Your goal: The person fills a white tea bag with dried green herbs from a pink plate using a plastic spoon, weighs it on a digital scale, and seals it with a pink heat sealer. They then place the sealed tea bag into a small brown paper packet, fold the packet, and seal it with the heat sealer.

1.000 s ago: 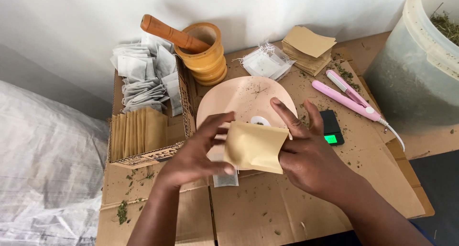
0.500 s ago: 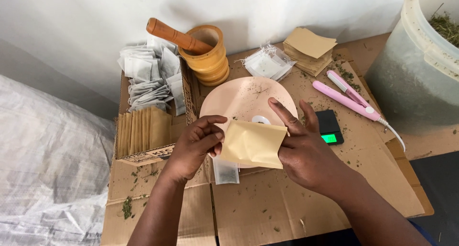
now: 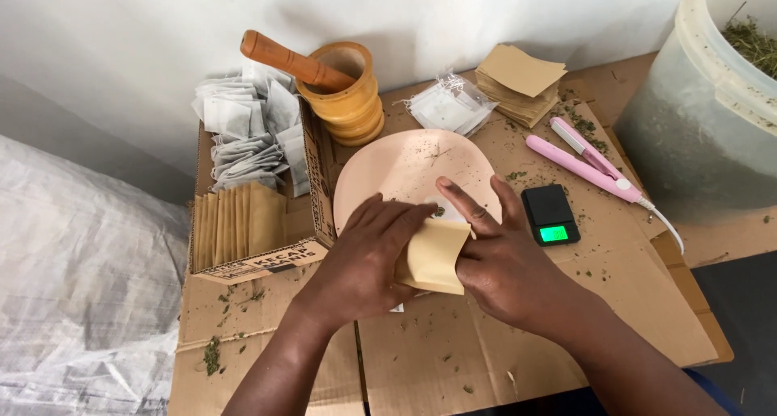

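Tan paper pouch point(image 3: 433, 256) — we find it pinched between both hands, left hand point(image 3: 364, 258) and right hand point(image 3: 506, 262), over the bench point(image 3: 615, 286), at the near edge of the pink plate point(image 3: 396, 169) — pocket scale point(image 3: 549, 214) just beside.

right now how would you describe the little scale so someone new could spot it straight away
Start at the round pink plate in the middle of the cardboard-covered table. Just right of the plate's edge, beside the right hand, lies the scale. It is the only black thing there, small and flat, with a glowing green display, unlike the long pink tool behind it.
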